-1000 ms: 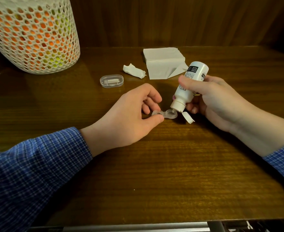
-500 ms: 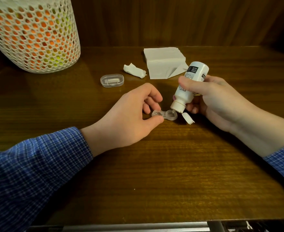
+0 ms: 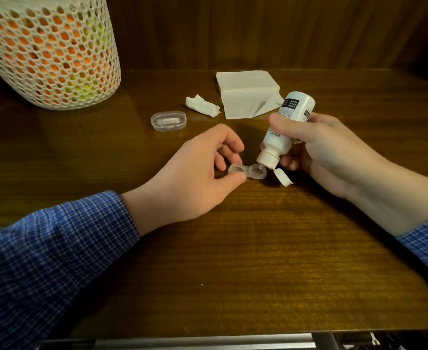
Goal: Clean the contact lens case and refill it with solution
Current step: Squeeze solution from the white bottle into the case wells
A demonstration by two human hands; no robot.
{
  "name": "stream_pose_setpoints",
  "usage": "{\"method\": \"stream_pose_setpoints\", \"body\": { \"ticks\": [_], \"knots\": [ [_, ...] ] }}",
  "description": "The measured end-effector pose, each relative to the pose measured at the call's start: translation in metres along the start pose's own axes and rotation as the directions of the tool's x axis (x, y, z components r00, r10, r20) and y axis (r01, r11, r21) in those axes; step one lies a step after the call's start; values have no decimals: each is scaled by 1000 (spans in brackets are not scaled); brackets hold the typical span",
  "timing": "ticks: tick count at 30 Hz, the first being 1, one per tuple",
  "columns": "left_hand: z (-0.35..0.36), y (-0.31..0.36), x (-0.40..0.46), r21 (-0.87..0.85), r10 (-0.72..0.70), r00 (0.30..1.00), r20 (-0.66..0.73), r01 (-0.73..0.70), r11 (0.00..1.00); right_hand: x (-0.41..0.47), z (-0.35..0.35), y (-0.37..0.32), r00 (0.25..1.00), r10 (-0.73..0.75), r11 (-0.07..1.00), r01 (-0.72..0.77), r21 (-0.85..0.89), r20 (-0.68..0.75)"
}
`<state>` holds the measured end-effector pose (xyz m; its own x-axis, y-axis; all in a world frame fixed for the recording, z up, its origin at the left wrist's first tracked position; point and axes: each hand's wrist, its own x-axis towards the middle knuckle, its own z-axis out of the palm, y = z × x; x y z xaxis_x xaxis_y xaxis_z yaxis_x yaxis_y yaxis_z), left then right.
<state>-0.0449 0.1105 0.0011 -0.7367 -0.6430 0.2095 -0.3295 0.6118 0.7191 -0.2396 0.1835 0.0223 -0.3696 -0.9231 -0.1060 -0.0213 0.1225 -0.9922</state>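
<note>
A clear two-well contact lens case lies on the wooden table. My left hand pinches its left well between thumb and fingers. My right hand grips a white solution bottle, tipped nozzle-down over the case's right well. The bottle's hinged white flip cap hangs open below the nozzle.
A clear oval lidded box sits behind my left hand. A crumpled tissue and a stack of folded tissues lie at the back. A white mesh basket stands at the back left.
</note>
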Motion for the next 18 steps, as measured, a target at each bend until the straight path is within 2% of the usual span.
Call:
{"method": "stream_pose_setpoints", "body": {
  "ticks": [18],
  "knots": [
    [0,0,-1,18,11,1000,7,-11,1000,4,-2,3,1000,-6,1000,6,17,-1]
  ]
}}
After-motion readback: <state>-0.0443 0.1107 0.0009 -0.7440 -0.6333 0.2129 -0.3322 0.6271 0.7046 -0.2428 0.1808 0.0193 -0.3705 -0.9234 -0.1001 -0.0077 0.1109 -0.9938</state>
